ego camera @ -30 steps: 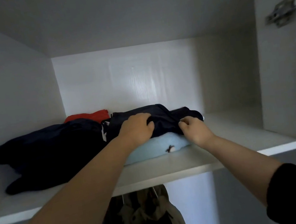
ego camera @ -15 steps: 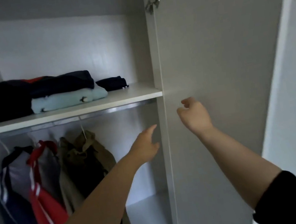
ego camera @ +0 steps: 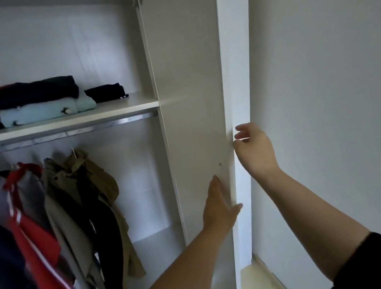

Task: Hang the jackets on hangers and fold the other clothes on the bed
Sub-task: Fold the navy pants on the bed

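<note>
Folded clothes (ego camera: 37,103), dark ones over a light blue one, lie on the wardrobe shelf (ego camera: 105,112) at the left. Under the shelf, jackets hang from the rail (ego camera: 117,123): a navy and red one (ego camera: 24,233) and an olive one (ego camera: 88,209). My left hand (ego camera: 218,207) lies flat against the inner face of the open wardrobe door (ego camera: 189,95), fingers straight. My right hand (ego camera: 254,147) curls around that door's outer edge, fingers on the edge.
A small dark folded item (ego camera: 106,92) sits alone at the right end of the shelf. A plain wall (ego camera: 334,73) stands just right of the door. A strip of pale floor (ego camera: 257,283) shows below the door.
Both hands left the folded pile on the shelf and swung right. The left hand now presses the door's inner face and the right hand has closed around its edge. My view turned right and down.
</note>
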